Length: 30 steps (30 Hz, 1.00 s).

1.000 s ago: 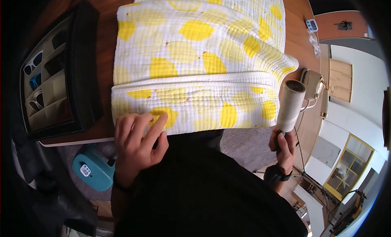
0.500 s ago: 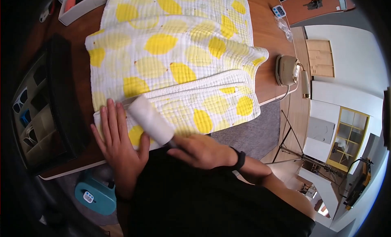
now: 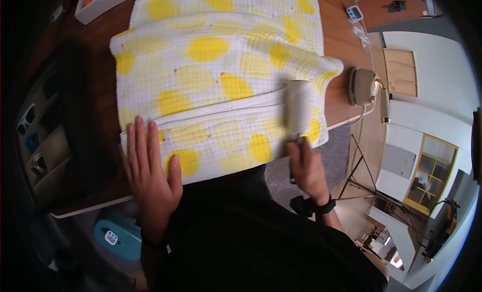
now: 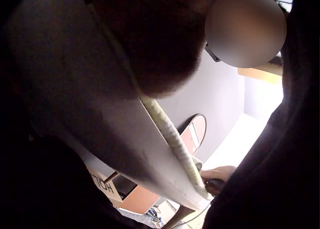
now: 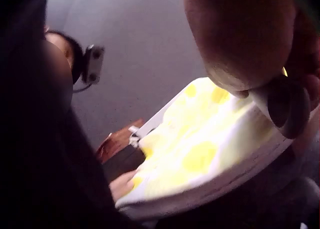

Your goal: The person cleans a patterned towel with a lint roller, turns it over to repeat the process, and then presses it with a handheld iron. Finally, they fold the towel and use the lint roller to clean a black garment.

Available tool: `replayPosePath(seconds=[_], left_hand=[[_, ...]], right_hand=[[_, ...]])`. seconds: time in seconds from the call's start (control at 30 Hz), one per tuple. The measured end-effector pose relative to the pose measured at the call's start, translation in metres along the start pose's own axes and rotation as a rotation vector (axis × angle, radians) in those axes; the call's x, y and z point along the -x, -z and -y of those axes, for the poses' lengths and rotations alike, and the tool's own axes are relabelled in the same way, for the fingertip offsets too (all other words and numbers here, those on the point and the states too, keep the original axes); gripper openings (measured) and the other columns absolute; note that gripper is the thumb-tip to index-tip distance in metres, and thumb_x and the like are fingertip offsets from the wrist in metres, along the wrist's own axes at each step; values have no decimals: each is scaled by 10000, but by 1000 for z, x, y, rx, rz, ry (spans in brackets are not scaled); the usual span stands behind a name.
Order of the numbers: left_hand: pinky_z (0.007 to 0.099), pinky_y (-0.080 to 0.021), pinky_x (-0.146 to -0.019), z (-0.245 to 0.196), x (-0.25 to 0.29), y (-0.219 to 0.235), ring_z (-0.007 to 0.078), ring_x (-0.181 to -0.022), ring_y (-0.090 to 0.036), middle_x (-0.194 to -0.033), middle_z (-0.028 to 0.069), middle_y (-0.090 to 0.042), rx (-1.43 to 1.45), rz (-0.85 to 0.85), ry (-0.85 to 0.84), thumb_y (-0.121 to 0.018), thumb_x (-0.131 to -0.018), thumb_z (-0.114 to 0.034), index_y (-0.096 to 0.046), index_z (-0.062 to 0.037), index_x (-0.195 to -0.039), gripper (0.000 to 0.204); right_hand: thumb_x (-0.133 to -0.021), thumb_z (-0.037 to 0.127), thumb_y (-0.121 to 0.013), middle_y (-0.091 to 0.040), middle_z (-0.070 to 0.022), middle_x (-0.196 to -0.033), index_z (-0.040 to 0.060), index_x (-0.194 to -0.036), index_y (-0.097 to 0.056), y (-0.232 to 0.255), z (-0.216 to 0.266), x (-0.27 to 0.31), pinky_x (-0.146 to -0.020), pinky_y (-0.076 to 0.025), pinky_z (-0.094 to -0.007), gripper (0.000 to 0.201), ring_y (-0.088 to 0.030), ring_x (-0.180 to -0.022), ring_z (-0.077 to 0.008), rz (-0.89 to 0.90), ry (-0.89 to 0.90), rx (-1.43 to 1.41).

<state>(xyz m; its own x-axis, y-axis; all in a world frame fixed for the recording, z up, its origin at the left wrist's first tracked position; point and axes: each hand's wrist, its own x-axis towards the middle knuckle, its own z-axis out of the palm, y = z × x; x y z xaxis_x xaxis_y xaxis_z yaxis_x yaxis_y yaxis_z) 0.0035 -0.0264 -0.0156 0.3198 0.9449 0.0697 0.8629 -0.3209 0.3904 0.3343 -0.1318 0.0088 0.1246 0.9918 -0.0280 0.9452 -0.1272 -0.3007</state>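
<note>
The right hand (image 3: 310, 172) is gripping the roller (image 3: 299, 109) over the cloth (image 3: 208, 86); the left hand (image 3: 153, 186), fingers extended, is resting on the cloth's near left corner.

room to pass over the lemon cloth (image 3: 216, 66) between the left hand (image 3: 153, 176) and the white roller (image 3: 299, 107), black glasses case (image 3: 83, 126) blocking the left, beige machine (image 3: 361, 86) blocking the right

Cloth (image 3: 221, 84) on table (image 3: 341, 46), between glasses case (image 3: 83, 116) and appliance (image 3: 362, 86).
</note>
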Motion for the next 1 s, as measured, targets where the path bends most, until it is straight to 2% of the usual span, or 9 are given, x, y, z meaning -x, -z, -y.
replayPosePath(seconds=[0.03, 0.17, 0.23, 0.33, 0.53, 0.73, 0.8, 0.87, 1.0], left_hand=[[539, -253, -1220, 5, 1, 0, 414, -1501, -332, -1587, 241, -396, 112, -26, -25, -470, -1015, -214, -399, 30, -1532, 576], [500, -322, -1198, 16, 2, 7, 451, -1475, -360, -1560, 284, -406, 424, -158, 104, -382, -980, 15, -367, 96, -1512, 539], [493, -323, -1199, 21, 5, 1, 439, -1474, -368, -1558, 280, -412, 537, -220, 105, -354, -973, 40, -364, 99, -1511, 542], [475, -329, -1196, 22, 6, -7, 402, -1467, -399, -1535, 270, -449, 681, -314, 72, -289, -952, 101, -378, 104, -1501, 556], [510, -337, -1189, 26, 1, -1, 434, -1432, -435, -1479, 252, -518, 359, -238, 30, -330, -982, 72, -503, 90, -1421, 472], [475, -350, -1171, 21, -1, 6, 399, -1444, -431, -1478, 211, -534, 194, -165, 14, -393, -976, 66, -579, 41, -1376, 443], [479, -372, -1159, 13, -3, 13, 402, -1423, -453, -1464, 199, -548, 85, -144, -23, -433, -943, 72, -601, 17, -1367, 460], [483, -393, -1148, -1, -6, 21, 405, -1403, -476, -1449, 187, -561, -35, -124, -47, -474, -911, 79, -623, -8, -1359, 480], [471, -470, -1027, -36, -17, 13, 375, -1234, -572, -1319, 154, -617, 169, -121, -171, -637, -865, 27, -685, -35, -1278, 420]], right_hand=[[-886, 146, -799, -591, -181, -702, -155, -1281, -558, -13, 21, -6, -452, -438, -395, 552, -556, -509, -304, -218, 331, 180], [-922, 188, -761, -629, -167, -679, -97, -1245, -573, -6, 87, -28, -497, -487, -424, 470, -609, -539, -356, 78, 389, -35], [-959, 295, -708, -634, -159, -691, -9, -1241, -592, -2, 107, -49, -493, -486, -425, 431, -624, -558, -334, 542, 451, -208], [-970, 362, -663, -661, -160, -745, 54, -1221, -598, -9, 106, -59, -544, -511, -429, 402, -656, -623, -330, 592, 588, -226], [-939, 366, -694, -696, -141, -809, 70, -1022, -679, 34, 25, -70, -626, -540, -430, 307, -695, -727, -330, 295, 352, -62], [-985, 359, -649, -686, -140, -750, 87, -984, -664, 85, -45, -45, -578, -520, -479, 272, -682, -674, -373, 223, -310, 595], [-1005, 290, -629, -674, -164, -748, 59, -1004, -627, 89, -48, -49, -581, -504, -491, 231, -680, -684, -385, 153, -337, 580], [-1005, 201, -629, -663, -197, -786, 24, -1044, -586, 85, -48, -55, -613, -496, -484, 186, -671, -724, -409, -46, -206, 181], [-918, 48, -708, -614, -186, -1041, -15, -1068, -585, 58, -30, -71, -706, -487, -400, 204, -629, -842, -361, -12, 11, -150]])
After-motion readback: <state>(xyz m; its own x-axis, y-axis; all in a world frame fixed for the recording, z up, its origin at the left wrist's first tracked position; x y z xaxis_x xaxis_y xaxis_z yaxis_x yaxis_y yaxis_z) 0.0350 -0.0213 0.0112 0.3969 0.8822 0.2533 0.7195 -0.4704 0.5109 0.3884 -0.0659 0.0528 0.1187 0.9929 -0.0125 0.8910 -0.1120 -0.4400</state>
